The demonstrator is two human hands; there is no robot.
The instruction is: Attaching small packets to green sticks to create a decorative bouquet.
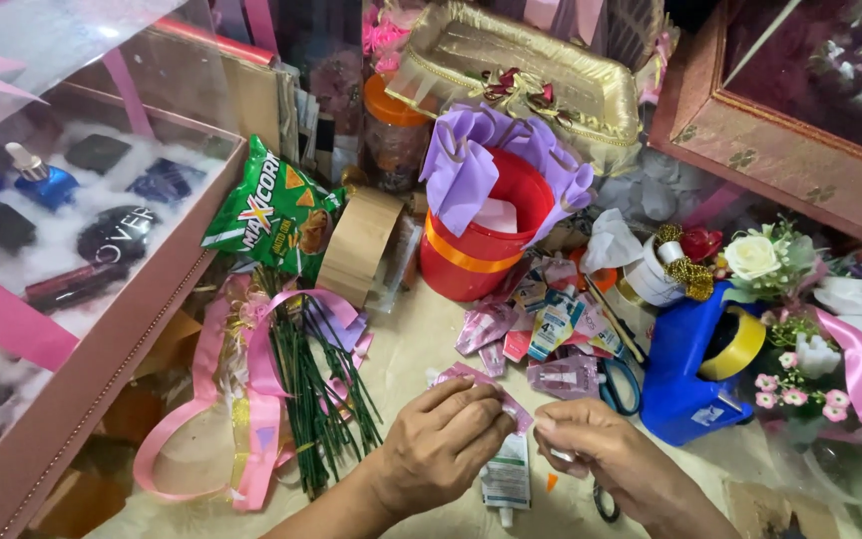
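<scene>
My left hand [441, 444] pinches the top edge of a small pink sachet [511, 407] low in the middle of the view. My right hand [601, 454] is closed beside it, its fingertips meeting the left hand's at the sachet; what it grips is mostly hidden. Under both hands lies a small white squeeze tube [507, 481], cap toward me. Several more pink and white sachets [541, 334] are heaped just beyond the hands.
A red bucket with purple ribbon [486, 235] stands behind the heap. A blue tape dispenser [690, 374] and artificial flowers [780, 265] sit right. Green floral wires [311, 389], pink ribbon [251, 419], a green snack bag [271, 210] and a pink display box [102, 369] lie left. Scissors [619, 384].
</scene>
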